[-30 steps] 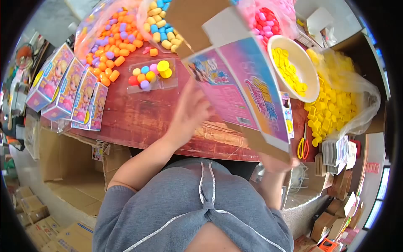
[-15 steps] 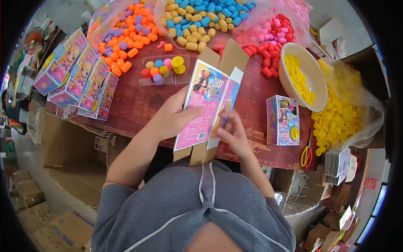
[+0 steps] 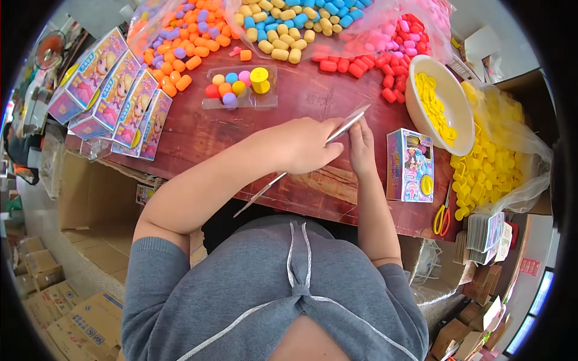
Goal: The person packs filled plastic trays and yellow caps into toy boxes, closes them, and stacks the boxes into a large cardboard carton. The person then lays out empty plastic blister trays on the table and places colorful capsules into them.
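Observation:
A flat, unfolded printed cardboard box is turned nearly edge-on to me, so only its thin edge shows. My left hand is closed around its middle, thumb on the near side. At its far right end, the fingertips of my right hand are pressed together on the edge. Right of that hand stands a made-up doll-print box with a yellow disc in its window. Beyond my left hand lies a clear plastic tray carrying several coloured capsules and a yellow stamp-like piece.
Several printed boxes lean together at the left. Capsules, orange and purple, yellow and blue, red and pink, spread along the back. A white bowl, yellow pieces, scissors and a card stack are right.
The cardboard box has turned from showing its printed face to edge-on. My left hand has moved right and away from me; my right hand has moved up and right to the box's end.

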Tool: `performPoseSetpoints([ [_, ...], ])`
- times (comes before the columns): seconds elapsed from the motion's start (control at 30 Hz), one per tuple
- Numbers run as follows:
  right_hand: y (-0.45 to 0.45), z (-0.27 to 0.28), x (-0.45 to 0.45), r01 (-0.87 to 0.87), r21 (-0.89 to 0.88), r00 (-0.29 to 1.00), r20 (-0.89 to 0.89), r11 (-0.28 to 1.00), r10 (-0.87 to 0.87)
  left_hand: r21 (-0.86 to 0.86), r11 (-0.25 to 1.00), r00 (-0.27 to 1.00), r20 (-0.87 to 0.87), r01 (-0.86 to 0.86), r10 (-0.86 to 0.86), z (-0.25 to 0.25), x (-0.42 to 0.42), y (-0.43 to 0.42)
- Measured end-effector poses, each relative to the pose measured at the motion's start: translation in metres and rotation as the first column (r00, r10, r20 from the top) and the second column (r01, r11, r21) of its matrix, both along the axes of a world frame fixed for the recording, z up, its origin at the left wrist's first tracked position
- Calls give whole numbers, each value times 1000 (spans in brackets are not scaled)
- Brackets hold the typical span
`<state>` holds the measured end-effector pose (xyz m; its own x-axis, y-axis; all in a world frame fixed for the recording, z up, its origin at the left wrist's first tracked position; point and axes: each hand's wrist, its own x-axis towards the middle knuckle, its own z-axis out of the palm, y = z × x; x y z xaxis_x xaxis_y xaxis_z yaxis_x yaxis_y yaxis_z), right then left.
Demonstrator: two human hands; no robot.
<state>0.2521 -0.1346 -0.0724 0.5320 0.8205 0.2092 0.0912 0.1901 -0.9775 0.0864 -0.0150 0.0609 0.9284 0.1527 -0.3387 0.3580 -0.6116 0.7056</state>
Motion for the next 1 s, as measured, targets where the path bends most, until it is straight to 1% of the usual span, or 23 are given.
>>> performPoseSetpoints([
  [0.07,-13,-9,-1,6,15,1000,-13,1000,-6,-220,975,993,114,13,13,-17,0,2],
  [0.1,-20,-17,1,9,13,1000,-14,1000,-8,-222,975,993,114,15,11,-19,0,0],
  [0.23,-49,-50,16,62,-253,992,123,966,-32,70,989,983,-121,-130,138,-19,1,-9],
  [0.27,-48,-46,11,66,-252,991,127,965,-35,70,989,984,-116,-127,134,-19,1,-8],
  [0.33,-37,-38,-11,306,-114,932,238,945,-273,15,979,979,-8,-203,203,-21,-5,-1],
  [0.4,-32,-25,-28,512,43,812,302,858,-500,-48,961,958,87,-272,275,-23,-11,4],
  [0.43,-38,-17,-30,515,39,811,300,857,-501,-49,962,958,83,-270,273,-26,-13,1],
  [0.47,-47,-7,-32,442,-23,894,86,897,-439,-150,946,924,216,-289,317,-31,-18,-5],
  [0.5,-56,5,-32,355,-63,922,-138,933,-361,-250,923,866,340,-292,366,-36,-23,-12],
  [0.53,-62,17,-32,259,-78,895,-356,963,-269,-346,896,787,454,-277,418,-40,-27,-17],
  [0.57,-64,29,-31,159,-68,814,-555,985,-169,-437,865,688,551,-245,473,-41,-29,-18],
  [0.6,-62,40,-33,163,-65,813,-557,985,-171,-434,868,690,551,-242,469,-40,-30,-16],
  [0.67,-52,65,-41,100,57,915,-398,993,-69,-294,938,654,676,-182,339,-37,-33,-9],
  [0.73,-42,77,-47,13,160,978,-209,987,21,-145,981,600,776,-133,196,-36,-36,-4],
  [0.77,-38,76,-50,15,160,978,-208,987,19,-145,981,599,777,-130,194,-37,-38,-3],
  [0.83,-29,72,-54,82,234,996,-43,969,-74,-256,950,546,777,-181,313,-46,-41,-1],
  [0.9,-21,69,-57,132,319,978,113,938,-176,-361,905,487,762,-227,426,-50,-43,-1],
  [0.93,-18,70,-57,132,323,978,113,937,-177,-357,906,486,765,-227,423,-49,-44,-1],
  [1.0,-13,73,-58,91,378,978,138,921,-153,-575,806,441,692,-140,571,-46,-45,-4],
])
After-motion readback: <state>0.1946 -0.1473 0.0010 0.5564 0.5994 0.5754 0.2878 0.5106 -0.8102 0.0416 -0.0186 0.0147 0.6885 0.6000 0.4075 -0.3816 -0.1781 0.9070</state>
